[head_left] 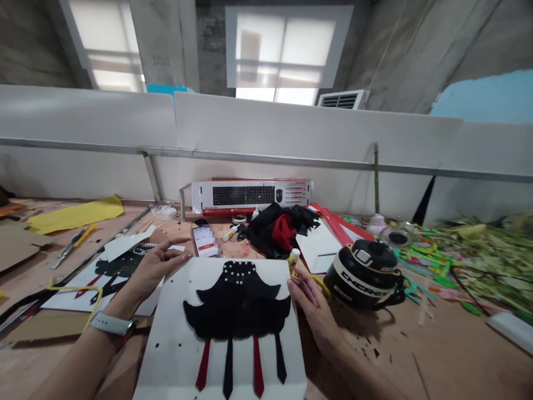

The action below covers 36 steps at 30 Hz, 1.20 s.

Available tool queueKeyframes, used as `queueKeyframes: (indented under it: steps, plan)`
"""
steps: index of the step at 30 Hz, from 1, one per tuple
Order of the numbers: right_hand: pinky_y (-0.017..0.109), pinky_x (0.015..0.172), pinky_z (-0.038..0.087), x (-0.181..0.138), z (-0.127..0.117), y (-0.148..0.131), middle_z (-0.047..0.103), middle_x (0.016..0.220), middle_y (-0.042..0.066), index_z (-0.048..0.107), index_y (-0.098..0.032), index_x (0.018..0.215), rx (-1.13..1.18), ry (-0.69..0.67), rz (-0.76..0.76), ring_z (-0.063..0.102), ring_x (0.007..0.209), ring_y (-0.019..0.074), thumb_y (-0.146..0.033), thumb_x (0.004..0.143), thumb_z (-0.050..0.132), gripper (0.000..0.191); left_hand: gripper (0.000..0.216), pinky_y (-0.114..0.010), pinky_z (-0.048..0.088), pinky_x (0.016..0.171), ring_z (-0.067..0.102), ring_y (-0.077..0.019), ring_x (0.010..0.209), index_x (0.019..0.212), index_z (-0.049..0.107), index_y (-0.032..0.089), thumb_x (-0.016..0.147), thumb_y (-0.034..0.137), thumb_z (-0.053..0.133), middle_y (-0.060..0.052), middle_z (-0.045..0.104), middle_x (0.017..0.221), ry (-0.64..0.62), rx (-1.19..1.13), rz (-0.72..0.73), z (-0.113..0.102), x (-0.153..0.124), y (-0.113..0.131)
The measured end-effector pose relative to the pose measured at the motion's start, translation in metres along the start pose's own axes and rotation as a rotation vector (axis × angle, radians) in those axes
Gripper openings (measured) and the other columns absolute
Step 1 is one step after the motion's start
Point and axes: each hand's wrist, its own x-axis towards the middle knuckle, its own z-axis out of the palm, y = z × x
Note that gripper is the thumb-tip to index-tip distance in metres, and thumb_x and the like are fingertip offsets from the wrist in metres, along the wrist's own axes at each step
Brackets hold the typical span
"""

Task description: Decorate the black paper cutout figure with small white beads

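Board (166, 316) sits at six o'clock; our right hand (313, 311) grips its two-o'clock edge, our left hand (150, 271), hold unclear, at eleven. Pagoda-roof cutout (238, 316), strips (258, 366), beads (239, 282) look placed; what's left doesn't show.

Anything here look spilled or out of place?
Yes, the right side looks untidy: green-brown leafy strips sprawl across the brown tabletop, and small dark scraps lie scattered near the black lidded flask. Stray dark dots also mark the flat white board outside its black design; I can't tell what they are.
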Motion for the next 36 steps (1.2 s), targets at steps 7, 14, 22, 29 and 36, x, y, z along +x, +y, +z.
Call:
queueKeyframes:
  steps: [7,14,22,29,36]
  plan:
    - [0.045,0.087,0.055,-0.015,0.007,-0.013,0.076,0.104,0.008,0.075,-0.024,0.096,0.116,-0.114,0.051,0.07,0.098,0.0308,-0.047,0.069,0.081,0.036,0.073,-0.02,0.051,0.057,0.068,-0.0136,0.063,0.122,0.054,0.021,0.059,0.039,0.087,0.003,0.072,0.074,0.106,-0.154,0.081,0.003,-0.004,0.01]
    - [0.038,0.086,0.055,0.001,-0.001,0.003,0.078,0.099,0.003,0.075,-0.027,0.093,0.174,0.034,-0.06,0.07,0.095,0.0255,-0.048,0.067,0.083,0.034,0.06,-0.032,0.059,0.061,0.073,-0.0267,0.07,0.109,0.062,0.017,0.062,0.05,0.082,-0.008,0.077,0.079,-0.002,-0.207,-0.116,0.028,-0.015,0.007]
    - [0.032,0.076,0.056,0.011,-0.003,0.024,0.077,0.096,0.003,0.076,-0.023,0.09,0.089,0.022,-0.034,0.07,0.083,0.0203,-0.045,0.068,0.082,0.032,0.031,-0.028,0.06,0.053,0.072,-0.0205,0.059,0.095,0.066,0.018,0.069,0.025,0.081,-0.007,0.078,0.08,-0.032,-0.086,-0.341,0.035,-0.014,-0.014]
    - [0.031,0.074,0.057,0.005,-0.001,0.018,0.076,0.097,0.003,0.074,-0.023,0.093,0.002,-0.09,-0.058,0.07,0.085,0.0208,-0.045,0.075,0.076,0.029,0.028,-0.026,0.06,0.053,0.073,-0.0199,0.06,0.095,0.068,0.018,0.07,0.023,0.08,-0.005,0.078,0.078,-0.009,-0.048,-0.362,0.026,-0.004,-0.022]
    - [0.028,0.068,0.055,0.008,-0.002,0.011,0.075,0.089,0.002,0.074,-0.021,0.089,-0.131,-0.109,-0.097,0.067,0.079,0.0186,-0.052,0.076,0.072,0.034,0.041,-0.026,0.06,0.055,0.073,-0.0207,0.062,0.1,0.068,0.017,0.066,0.033,0.084,-0.006,0.078,0.08,-0.039,0.027,-0.375,0.017,-0.002,-0.025]
